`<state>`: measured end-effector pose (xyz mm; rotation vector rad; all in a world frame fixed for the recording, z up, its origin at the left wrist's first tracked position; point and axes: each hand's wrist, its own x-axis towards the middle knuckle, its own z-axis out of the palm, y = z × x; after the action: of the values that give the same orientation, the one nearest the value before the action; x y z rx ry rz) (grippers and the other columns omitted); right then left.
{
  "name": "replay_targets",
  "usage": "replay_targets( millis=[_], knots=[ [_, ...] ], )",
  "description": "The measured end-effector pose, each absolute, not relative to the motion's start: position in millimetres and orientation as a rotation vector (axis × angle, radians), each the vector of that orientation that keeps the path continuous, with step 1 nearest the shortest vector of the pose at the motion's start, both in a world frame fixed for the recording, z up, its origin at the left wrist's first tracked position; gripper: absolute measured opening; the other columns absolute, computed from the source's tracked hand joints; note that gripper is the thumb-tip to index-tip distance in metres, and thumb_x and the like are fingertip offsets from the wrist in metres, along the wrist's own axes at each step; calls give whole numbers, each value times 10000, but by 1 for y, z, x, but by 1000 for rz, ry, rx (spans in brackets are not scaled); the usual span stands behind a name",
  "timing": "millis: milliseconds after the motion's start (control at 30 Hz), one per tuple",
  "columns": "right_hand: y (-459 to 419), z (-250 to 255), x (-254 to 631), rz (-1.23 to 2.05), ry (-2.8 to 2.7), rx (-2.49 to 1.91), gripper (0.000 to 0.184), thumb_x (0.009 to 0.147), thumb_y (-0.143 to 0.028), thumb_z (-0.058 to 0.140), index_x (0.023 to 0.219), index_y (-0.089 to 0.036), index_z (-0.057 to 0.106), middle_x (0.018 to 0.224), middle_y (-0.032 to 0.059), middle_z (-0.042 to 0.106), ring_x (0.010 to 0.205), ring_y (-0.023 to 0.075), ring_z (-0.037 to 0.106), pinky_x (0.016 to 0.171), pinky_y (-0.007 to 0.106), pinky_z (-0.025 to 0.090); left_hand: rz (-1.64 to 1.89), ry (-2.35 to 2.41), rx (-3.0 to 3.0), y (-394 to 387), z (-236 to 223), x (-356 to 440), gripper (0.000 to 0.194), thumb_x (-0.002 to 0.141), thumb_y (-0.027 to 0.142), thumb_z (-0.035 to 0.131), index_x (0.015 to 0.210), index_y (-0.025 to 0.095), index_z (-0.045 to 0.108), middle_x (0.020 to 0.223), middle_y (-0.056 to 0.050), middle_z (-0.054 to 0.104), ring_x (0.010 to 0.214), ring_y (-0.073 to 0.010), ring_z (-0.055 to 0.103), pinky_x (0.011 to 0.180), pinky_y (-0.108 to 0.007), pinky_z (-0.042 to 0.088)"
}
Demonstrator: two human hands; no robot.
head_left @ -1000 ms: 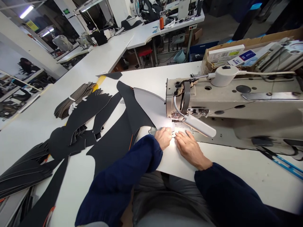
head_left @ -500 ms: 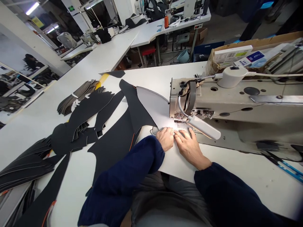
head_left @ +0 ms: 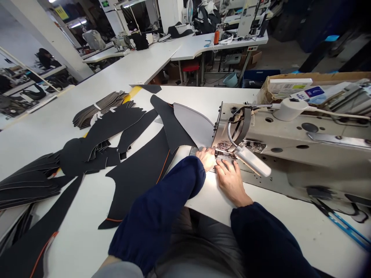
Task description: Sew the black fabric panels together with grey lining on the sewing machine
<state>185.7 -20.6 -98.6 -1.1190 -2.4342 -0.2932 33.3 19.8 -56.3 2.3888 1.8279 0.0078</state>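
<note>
My left hand (head_left: 206, 158) sits at the sewing machine's (head_left: 290, 143) needle area, fingers curled and pinched together on something too small to make out. Just to its right, my right hand (head_left: 230, 180) lies flat on the machine bed, fingers stretched toward the presser foot (head_left: 223, 148). The machine's white lamp (head_left: 252, 161) lights both hands from above. A grey curved panel (head_left: 193, 123) and a long black piece (head_left: 168, 123) lie just beyond my left hand, behind the needle.
Black cut pieces with orange edges (head_left: 136, 173) cover the white table (head_left: 58, 127) at left, with stacks (head_left: 29, 185) at the far left and a grey stack (head_left: 98, 108). A cardboard box (head_left: 290, 88) stands behind the machine. Scissors (head_left: 339, 222) lie at right.
Both hands have moved a little further in under the needle. My left fingers have curled tighter, and the view has shifted right and closer.
</note>
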Motion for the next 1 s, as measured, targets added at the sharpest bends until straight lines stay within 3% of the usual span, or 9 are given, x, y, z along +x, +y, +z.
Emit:
replay_targets(
  millis=[200, 400, 667, 867, 1000],
  knots=[
    [-19, -100, 188, -278, -2436, -1117, 245, 906, -113, 435, 1052, -136, 630, 1206, 106, 651, 1140, 293, 523, 1058, 512, 280, 6, 1764, 2425, 24, -56, 35, 283, 906, 170, 410, 1083, 117, 623, 1168, -136, 560, 1062, -264, 500, 782, -367, 491],
    [-13, -104, 191, -369, -2478, -1032, 243, 914, -137, 416, 1078, -140, 595, 1167, 118, 664, 1072, 282, 562, 1025, 496, 325, 153, 1676, 2367, 28, -60, 34, 211, 866, 207, 525, 965, 118, 689, 1103, -148, 569, 1027, -286, 505, 746, -359, 482],
    [-5, -107, 194, -311, -2557, -956, 324, 915, -178, 373, 1176, -146, 564, 1141, 173, 648, 1097, 313, 556, 992, 554, 360, 333, 1659, 2282, 24, -62, 28, 281, 897, 144, 445, 898, 136, 726, 1130, -175, 559, 1063, -325, 484, 743, -406, 460],
    [-29, -102, 192, -115, -2613, -1036, 360, 934, -180, 368, 1255, -171, 530, 1265, 188, 583, 1206, 340, 505, 994, 616, 365, 407, 1653, 2253, 23, -64, 27, 214, 869, 141, 509, 851, 125, 722, 1075, -192, 569, 1025, -310, 505, 712, -394, 452],
    [-58, -99, 192, 50, -2594, -1031, 438, 942, -172, 379, 1376, -214, 427, 1400, 166, 481, 1337, 335, 387, 1039, 649, 331, 435, 1654, 2250, 18, -60, 23, 272, 894, 110, 438, 884, 108, 710, 1063, -210, 564, 1021, -299, 510, 700, -390, 455]
  ],
)
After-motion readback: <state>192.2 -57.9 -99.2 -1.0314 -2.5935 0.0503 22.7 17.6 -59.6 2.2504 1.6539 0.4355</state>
